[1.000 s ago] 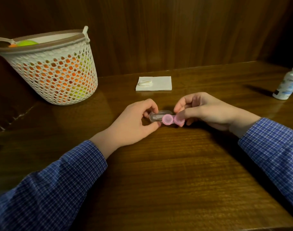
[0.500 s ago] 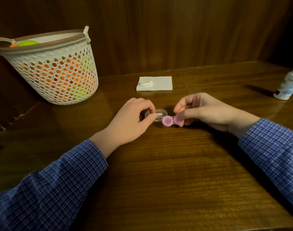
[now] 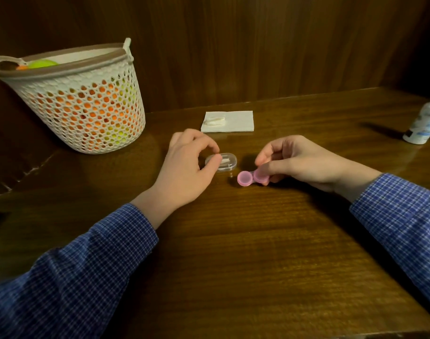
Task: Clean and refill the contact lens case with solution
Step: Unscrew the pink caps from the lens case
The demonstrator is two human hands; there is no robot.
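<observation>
Since a second ago the hands have drawn apart, separating the clear plastic box point(image 3: 223, 162) from the pink lens case point(image 3: 251, 177). On the table point(image 3: 233, 253), the left hand point(image 3: 187, 167) pinches the box's near-left end with thumb and forefinger, while the right hand point(image 3: 304, 162) grips the lens case's right cup, just beside the box. A white napkin point(image 3: 233, 121) lies behind them, a mesh basket point(image 3: 86, 104) far left, and a solution bottle point(image 3: 424, 123) far right.

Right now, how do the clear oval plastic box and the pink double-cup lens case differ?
The clear oval plastic box is see-through; the pink double-cup lens case is opaque pink. The box is one oval; the case is two joined round cups. The left hand pinches the box; the right hand holds the case.
</observation>
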